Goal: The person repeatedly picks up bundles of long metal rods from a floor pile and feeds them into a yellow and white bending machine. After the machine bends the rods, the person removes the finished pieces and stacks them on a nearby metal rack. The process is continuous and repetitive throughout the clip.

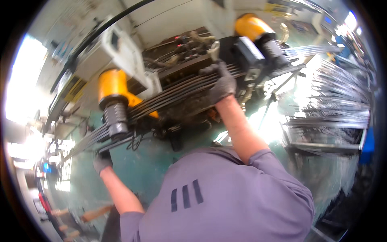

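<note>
A long stack of dark steel spring leaves [173, 94] runs from lower left to upper right through a press-like machine [181, 52]. My left hand [102, 160], in a dark glove, grips the stack's lower-left end just below a yellow cylinder with a dark ribbed head [113, 90]. My right hand [222, 84], also gloved, curls over the top of the stack near its middle. Beside it is a black clamp block [248, 52]. A second yellow cylinder [252, 26] stands behind that block. My grey shirt [225, 201] fills the lower middle.
A rack of several long bright steel strips [342, 97] stands on the right. Green floor [137, 169] lies under the machine. Wooden blocks [94, 213] lie at lower left. A black hose [100, 28] arcs over a white housing [121, 48] at upper left.
</note>
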A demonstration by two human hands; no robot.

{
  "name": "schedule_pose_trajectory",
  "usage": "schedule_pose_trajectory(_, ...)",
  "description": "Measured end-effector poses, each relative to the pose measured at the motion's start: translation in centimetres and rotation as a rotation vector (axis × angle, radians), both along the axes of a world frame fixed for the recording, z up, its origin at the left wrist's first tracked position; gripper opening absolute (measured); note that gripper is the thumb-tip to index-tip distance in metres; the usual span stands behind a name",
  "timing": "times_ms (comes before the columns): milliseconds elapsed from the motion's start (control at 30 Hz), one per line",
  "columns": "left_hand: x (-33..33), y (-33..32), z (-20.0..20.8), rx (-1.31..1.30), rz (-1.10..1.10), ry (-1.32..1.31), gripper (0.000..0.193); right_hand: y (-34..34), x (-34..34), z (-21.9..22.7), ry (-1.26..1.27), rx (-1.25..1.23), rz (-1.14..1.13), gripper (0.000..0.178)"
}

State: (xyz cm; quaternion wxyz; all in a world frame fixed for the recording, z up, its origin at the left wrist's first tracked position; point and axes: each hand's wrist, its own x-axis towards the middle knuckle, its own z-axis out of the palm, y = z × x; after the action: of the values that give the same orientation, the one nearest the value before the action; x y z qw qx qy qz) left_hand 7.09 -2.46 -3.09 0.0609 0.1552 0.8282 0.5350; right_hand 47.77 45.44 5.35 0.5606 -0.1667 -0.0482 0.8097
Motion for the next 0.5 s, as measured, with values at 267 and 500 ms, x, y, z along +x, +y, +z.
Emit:
schedule_pose_trajectory(267, 3.4, 6.1, 14.1, 0.57, 0.474, -0.22, 0.032, 0.2, 0.4, -0.9, 0.058, 0.084, 0.021, 0.014)
schedule_pose_trajectory(500, -13.9, -4.5, 21.2, 0.112, -0.115, 0.426, 0.041, -0.1, -0.4, -0.9, 0.046, 0.086, 0.024, 0.014)
